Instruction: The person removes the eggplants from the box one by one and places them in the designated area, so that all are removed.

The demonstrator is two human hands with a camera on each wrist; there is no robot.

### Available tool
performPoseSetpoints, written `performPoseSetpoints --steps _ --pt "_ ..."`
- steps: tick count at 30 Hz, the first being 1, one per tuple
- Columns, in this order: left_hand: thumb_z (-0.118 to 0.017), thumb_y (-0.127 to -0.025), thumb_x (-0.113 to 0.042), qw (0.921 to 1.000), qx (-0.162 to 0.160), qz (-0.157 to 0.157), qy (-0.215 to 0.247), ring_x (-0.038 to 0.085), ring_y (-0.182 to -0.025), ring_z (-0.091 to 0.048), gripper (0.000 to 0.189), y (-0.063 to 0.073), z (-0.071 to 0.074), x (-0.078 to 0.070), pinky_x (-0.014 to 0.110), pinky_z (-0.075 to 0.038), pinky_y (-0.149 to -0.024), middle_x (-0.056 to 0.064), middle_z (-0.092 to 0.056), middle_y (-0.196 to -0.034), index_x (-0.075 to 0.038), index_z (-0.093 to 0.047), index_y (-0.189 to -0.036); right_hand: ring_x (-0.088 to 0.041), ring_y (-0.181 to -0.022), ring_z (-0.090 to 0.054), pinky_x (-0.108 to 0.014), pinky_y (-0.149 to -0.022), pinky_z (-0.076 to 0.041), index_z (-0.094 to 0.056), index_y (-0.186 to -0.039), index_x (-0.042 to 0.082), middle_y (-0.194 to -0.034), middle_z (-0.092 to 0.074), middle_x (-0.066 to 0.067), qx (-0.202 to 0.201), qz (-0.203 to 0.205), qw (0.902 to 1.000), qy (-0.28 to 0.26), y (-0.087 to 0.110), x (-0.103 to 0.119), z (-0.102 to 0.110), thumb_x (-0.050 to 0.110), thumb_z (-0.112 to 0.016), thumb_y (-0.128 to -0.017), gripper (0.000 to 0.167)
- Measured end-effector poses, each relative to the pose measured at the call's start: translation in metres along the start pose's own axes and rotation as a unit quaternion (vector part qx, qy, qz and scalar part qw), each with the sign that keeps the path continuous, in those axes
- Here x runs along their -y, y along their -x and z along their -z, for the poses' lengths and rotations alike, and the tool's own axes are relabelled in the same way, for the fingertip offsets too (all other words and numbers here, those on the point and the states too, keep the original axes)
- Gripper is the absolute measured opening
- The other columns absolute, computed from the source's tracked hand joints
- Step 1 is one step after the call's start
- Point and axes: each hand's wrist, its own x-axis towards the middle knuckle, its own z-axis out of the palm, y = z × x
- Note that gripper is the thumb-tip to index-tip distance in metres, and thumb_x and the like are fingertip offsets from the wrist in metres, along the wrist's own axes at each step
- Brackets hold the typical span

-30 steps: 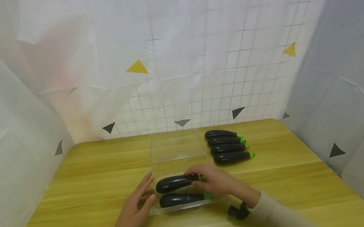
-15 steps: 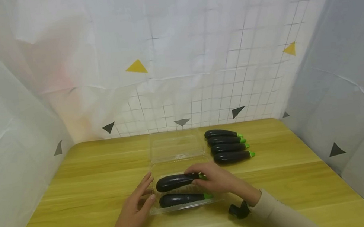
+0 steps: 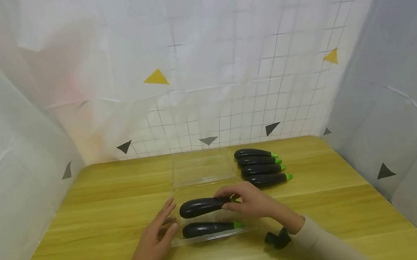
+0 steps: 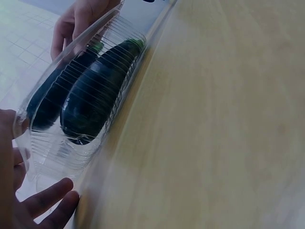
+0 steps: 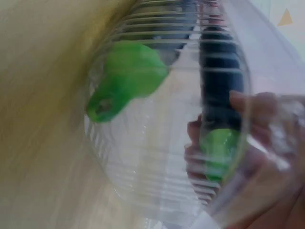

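Observation:
My right hand (image 3: 253, 201) pinches a dark purple eggplant (image 3: 199, 207) near its green stem end, over the back half of a clear plastic clamshell box (image 3: 190, 240). In the right wrist view, the thumb and fingers lie on either side of that eggplant's neck (image 5: 220, 81), seen through the ribbed wall. A second eggplant (image 3: 207, 228) lies along the front of the box, its green cap (image 5: 133, 71) towards the right. At the box's left end, my left hand (image 3: 152, 238) has its fingers spread. Its thumb touches the rim in the left wrist view.
The box's lid (image 3: 202, 168) lies folded back, away from me. To its right, several eggplants (image 3: 264, 180) are lined up on the wooden table (image 3: 123, 191), green ends pointing right. White sheets (image 3: 200, 53) with coloured triangles stand around the table. A black object (image 3: 278, 238) sits under my right wrist.
The eggplant in my right hand has shifted slightly back and to the right, with the hand. My left hand and the front eggplant stay where they were.

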Motion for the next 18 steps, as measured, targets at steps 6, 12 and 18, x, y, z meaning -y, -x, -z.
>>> performPoseSetpoints --steps 6,12,18 --pt "-0.064 -0.105 -0.012 1.0 -0.006 -0.001 0.001 0.031 -0.118 -0.066 0.054 0.0 -0.001 -0.001 0.04 -0.059 -0.093 0.006 -0.037 -0.165 -0.016 -0.048 -0.156 -0.015 -0.11 -0.068 -0.035 -0.087 -0.061 -0.07 -0.13 0.008 -0.124 -0.072 -0.002 -0.008 -0.007 0.9998 -0.016 0.007 -0.004 0.008 0.01 -0.073 -0.099 0.031" --pt "-0.064 -0.105 -0.01 1.0 -0.001 0.001 0.001 0.03 -0.118 -0.066 0.055 0.001 0.0 0.001 0.039 -0.059 -0.093 0.006 -0.036 -0.165 -0.016 -0.048 -0.156 -0.017 -0.112 -0.068 -0.036 -0.088 -0.061 -0.07 -0.131 0.009 -0.126 -0.072 -0.001 -0.016 -0.014 0.9995 -0.024 0.012 -0.006 0.014 0.012 -0.072 -0.1 0.031" --pt "-0.064 -0.105 -0.013 1.0 -0.002 -0.005 -0.005 0.029 -0.118 -0.066 0.054 0.001 0.0 0.002 0.042 -0.058 -0.094 0.006 -0.037 -0.165 -0.017 -0.048 -0.157 -0.019 -0.113 -0.068 -0.037 -0.089 -0.06 -0.07 -0.132 0.01 -0.127 -0.071 -0.001 -0.025 -0.028 0.9992 -0.016 0.021 -0.007 0.024 0.012 -0.072 -0.101 0.032"
